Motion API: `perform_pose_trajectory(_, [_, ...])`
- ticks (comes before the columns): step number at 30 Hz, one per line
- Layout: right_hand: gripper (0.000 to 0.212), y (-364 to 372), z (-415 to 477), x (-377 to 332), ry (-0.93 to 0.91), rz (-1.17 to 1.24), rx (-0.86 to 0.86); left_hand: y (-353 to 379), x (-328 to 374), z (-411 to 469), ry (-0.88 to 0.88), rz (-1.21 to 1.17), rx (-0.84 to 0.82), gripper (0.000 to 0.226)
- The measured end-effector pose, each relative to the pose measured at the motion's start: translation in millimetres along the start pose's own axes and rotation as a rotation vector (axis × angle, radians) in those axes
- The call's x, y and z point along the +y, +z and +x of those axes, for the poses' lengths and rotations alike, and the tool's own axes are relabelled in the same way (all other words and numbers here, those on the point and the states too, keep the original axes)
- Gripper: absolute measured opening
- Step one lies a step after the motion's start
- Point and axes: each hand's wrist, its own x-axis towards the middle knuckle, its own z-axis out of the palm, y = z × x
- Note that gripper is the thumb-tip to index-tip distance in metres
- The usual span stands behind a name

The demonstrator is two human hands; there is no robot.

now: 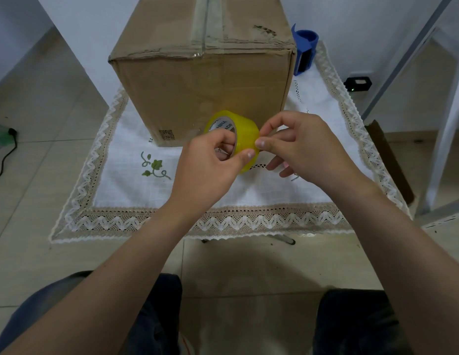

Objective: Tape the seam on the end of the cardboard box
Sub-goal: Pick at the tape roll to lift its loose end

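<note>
A brown cardboard box stands on the white lace-edged cloth, its top seam covered with clear tape. In front of its near face I hold a yellow roll of tape above the cloth. My left hand grips the roll, fingers through its core and thumb on the outer surface. My right hand pinches at the roll's outer edge with thumb and forefinger, the other fingers spread below. Whether a loose tape end is lifted is too small to tell.
A blue tape dispenser stands behind the box's right corner. A small black device and a white frame leg are on the right. A cable lies on the tiled floor at left. My knees show below.
</note>
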Motion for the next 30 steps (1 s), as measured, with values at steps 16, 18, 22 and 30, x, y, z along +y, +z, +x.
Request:
perform_pose_trajectory(16, [0.009,-8,-5,4,0.099,0.045,-0.04,14,0,-3,0.001,0.007,-0.007,0.018])
perform_pose_trajectory(18, [0.01,-8,-5,4,0.091,0.043,-0.027,15,1,-3,0.002,0.016,-0.005,0.019])
perform_pose_trajectory(22, [0.01,-5,-4,7,0.044,-0.011,0.066,17,0,-2,-0.021,0.023,0.023,0.029])
perform_pose_trajectory(30, [0.007,0,-3,9,-0.037,-0.168,0.126,21,-2,-2,-0.044,0.103,0.059,0.032])
